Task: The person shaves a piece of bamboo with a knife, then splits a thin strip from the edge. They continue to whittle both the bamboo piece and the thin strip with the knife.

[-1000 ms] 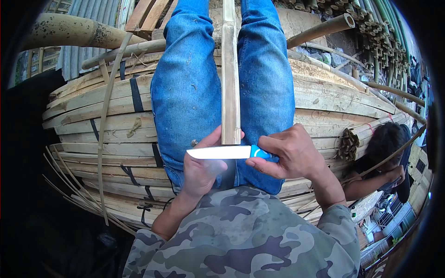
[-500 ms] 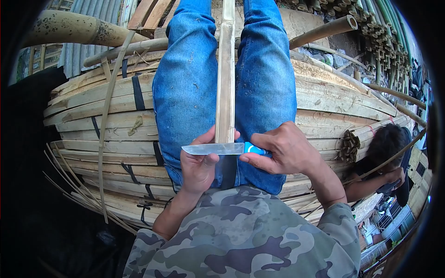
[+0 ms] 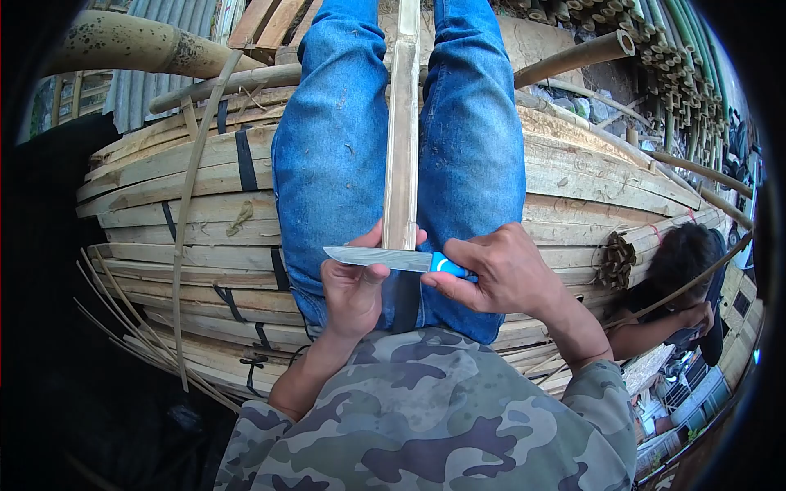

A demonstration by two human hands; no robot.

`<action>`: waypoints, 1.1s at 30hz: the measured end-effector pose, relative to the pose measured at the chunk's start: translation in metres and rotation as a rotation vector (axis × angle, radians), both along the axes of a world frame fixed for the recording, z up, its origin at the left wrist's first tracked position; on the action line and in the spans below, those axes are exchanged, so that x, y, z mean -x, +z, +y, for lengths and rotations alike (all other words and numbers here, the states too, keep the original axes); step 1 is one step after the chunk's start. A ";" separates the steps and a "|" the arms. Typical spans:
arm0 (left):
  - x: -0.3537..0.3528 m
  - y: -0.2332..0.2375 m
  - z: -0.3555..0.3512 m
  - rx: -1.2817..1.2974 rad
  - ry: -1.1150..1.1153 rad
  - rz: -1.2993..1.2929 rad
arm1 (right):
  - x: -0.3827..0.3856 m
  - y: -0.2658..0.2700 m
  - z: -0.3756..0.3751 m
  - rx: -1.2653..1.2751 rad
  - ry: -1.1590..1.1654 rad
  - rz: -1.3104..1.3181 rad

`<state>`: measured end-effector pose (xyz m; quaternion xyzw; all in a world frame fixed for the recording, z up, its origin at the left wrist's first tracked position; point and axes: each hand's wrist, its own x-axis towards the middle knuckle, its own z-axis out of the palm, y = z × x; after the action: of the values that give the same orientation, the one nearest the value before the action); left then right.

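Note:
A split bamboo strip [image 3: 401, 164] runs lengthwise between my jeans-clad legs, its near end close to my waist. My left hand [image 3: 354, 295] is wrapped around that end from beneath, fingertips showing on both sides of the strip and the thumb up near the blade. In my right hand [image 3: 503, 266] is a knife [image 3: 381, 258] with a blue handle, gripped with the thumb along it. The blade lies crosswise over the strip's near end, pointing left, and hides the tip of the strip.
Stacked wooden slats [image 3: 196, 213], tied with black bands, lie under and beside my legs. Thin bamboo strips [image 3: 131, 327] stick out at left. Thick bamboo poles [image 3: 581, 57] lie ahead, and another person [image 3: 684, 278] sits at right beside a bundle [image 3: 616, 260].
The blade has tilted slightly, its tip shifting a little away from my body. Both hands keep their grip in nearly the same place.

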<state>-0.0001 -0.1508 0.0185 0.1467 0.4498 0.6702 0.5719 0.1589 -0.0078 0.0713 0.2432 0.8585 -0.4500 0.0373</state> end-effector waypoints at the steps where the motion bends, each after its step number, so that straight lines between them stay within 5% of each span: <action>1: 0.000 0.000 0.001 0.000 0.004 -0.001 | 0.000 0.000 -0.002 -0.015 -0.004 -0.011; 18: -0.005 0.004 0.005 0.054 -0.048 -0.043 | -0.006 -0.002 0.008 -0.095 -0.013 -0.013; 27: 0.000 -0.005 0.000 0.055 -0.020 -0.083 | 0.004 -0.016 0.010 0.092 0.005 -0.054; 33: -0.003 -0.006 0.004 0.076 0.123 -0.177 | 0.012 -0.022 0.015 0.069 0.017 -0.039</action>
<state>0.0024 -0.1470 0.0128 0.0374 0.4309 0.6968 0.5722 0.1466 0.0068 0.0488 0.2432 0.8436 -0.4741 0.0662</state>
